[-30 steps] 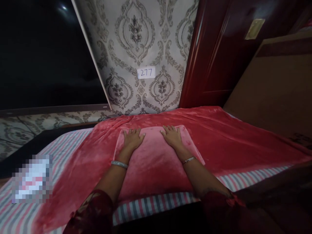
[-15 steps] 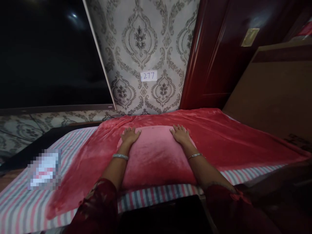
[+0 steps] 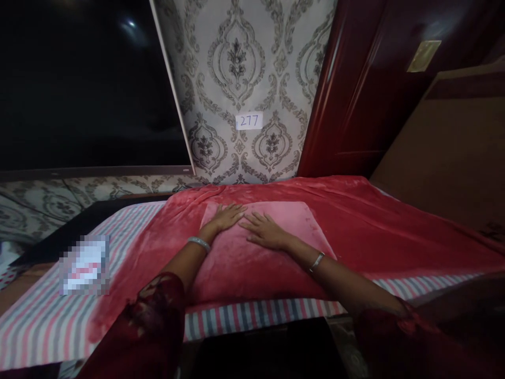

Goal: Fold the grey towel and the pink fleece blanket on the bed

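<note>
Window: at the upper left of the frame we see a dark pane (image 3: pixel 79 84), with nothing to make out through it.
Bed: a striped sheet (image 3: pixel 43 321) in pink, grey and white covers the lower left, and a blurred patch sits on it that we cannot read.
Blanket: a red plush blanket (image 3: pixel 374 231) is spread across the middle of the frame over the sheet.
Left hand: our left hand (image 3: pixel 226 217) lies flat near the upper left corner of the pillow, fingers (image 3: pixel 236 210) open and stretched, gripping nothing; a bangle sits on the wrist.
Pillow: the pink velvety pillow (image 3: pixel 252 263) lies in the centre of the frame on top of the blanket, its near edge by the striped sheet.
Handling: we judge it soft, light and easily squashed, with a plush cover that may slide on the blanket; the two short edges or the corners look like the best places to take hold.
Right hand: our right hand (image 3: pixel 265 231) rests palm down just beside the left one, fingertips almost touching it, fingers open, holding nothing.
Wall: patterned wallpaper behind carries a small label (image 3: pixel 249 120) reading 277.
Right side: a glossy dark red door (image 3: pixel 363 95) stands at the upper right, with a brown board (image 3: pixel 445 152) beside it.
</note>
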`<state>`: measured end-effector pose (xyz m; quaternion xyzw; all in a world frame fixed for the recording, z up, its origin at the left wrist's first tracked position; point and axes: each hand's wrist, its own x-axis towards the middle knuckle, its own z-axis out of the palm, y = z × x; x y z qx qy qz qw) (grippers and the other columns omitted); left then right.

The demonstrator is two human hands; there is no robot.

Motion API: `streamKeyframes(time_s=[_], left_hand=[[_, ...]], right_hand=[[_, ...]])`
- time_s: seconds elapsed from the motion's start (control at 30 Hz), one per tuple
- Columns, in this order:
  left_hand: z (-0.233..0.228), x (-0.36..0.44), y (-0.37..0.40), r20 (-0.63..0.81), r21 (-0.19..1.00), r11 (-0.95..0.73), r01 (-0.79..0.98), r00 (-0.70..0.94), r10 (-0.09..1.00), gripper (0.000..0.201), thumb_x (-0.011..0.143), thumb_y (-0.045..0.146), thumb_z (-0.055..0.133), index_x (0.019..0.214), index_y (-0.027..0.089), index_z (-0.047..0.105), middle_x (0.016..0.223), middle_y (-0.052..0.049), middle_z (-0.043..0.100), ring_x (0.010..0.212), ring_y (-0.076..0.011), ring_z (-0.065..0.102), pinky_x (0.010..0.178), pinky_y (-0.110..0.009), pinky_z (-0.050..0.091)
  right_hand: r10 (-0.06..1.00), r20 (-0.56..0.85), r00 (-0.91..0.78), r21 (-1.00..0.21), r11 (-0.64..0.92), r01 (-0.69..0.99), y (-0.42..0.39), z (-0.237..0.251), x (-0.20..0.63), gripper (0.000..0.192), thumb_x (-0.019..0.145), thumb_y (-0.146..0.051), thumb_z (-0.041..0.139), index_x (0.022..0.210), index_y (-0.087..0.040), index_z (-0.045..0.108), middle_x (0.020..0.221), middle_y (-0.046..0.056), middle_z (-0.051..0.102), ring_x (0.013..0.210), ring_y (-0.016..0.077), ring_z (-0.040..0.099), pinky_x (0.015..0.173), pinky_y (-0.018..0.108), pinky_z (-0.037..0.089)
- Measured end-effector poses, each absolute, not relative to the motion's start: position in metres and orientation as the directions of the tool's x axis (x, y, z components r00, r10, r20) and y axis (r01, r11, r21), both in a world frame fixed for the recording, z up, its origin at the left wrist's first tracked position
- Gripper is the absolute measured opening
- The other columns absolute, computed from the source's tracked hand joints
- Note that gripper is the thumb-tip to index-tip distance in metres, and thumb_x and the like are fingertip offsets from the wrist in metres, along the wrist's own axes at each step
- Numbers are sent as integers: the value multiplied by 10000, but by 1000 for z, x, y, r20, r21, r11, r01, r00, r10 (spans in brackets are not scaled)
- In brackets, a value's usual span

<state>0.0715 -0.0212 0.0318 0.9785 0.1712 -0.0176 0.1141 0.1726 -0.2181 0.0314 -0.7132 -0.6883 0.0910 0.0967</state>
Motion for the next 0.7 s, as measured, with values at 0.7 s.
streamKeyframes(time_s=[0.7], left_hand=[[49, 184, -95, -57, 302, -953, -30, 997, -50, 542, 1040, 498, 247, 1552, 357, 361, 1641, 23, 322, 1547, -215, 186, 1253, -537, 35]], right_hand=[[967, 84, 239, -237, -214, 948, -306, 26, 233, 624, 1009, -504, 479, 1577, -293, 332, 1659, 101, 196, 1541, 303, 147, 1224, 580, 141]])
